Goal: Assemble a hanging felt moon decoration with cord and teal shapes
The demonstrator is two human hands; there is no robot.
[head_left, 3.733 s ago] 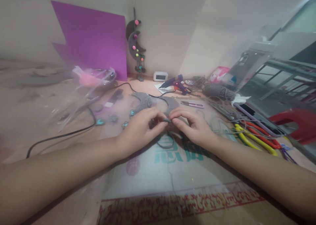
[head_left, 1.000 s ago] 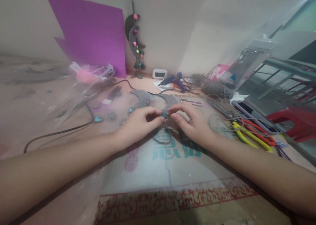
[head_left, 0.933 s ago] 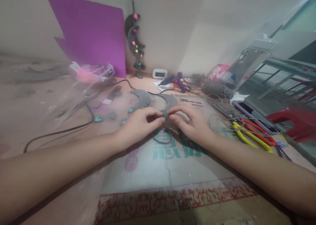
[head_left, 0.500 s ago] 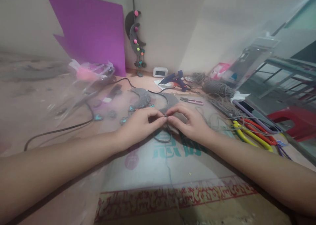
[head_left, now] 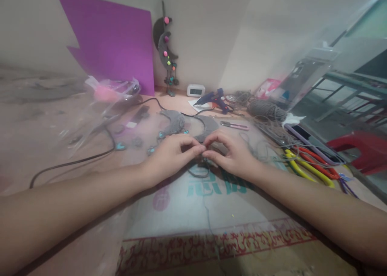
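Observation:
My left hand (head_left: pixel 173 155) and my right hand (head_left: pixel 232 153) meet at the fingertips over the printed cardboard (head_left: pixel 178 211). Both are closed in a pinch on a thin grey cord (head_left: pixel 198 176), whose loop hangs below the fingers. What else lies between the fingertips is mostly hidden. Just behind my hands lie a flat grey crescent (head_left: pixel 208 126) and a second crescent (head_left: pixel 175 122) partly wrapped in yarn. Small grey pieces with turquoise centres, one of them a turquoise-topped piece (head_left: pixel 120 146), lie to the left of my left hand.
A hot glue gun (head_left: pixel 216 100), a white digital clock (head_left: pixel 196 90) and thread snips (head_left: pixel 234 125) lie behind. At right are a yarn ball (head_left: pixel 267 110), a phone (head_left: pixel 314 143) and yellow-handled scissors (head_left: pixel 311 169). A black cable (head_left: pixel 75 161) crosses the left. A purple sheet (head_left: pixel 117 46) leans there.
A small teal-grey piece showed between my fingertips about a second ago; now the pinched fingers cover it. My right fingertips have shifted slightly lower. The cord loop still hangs beneath.

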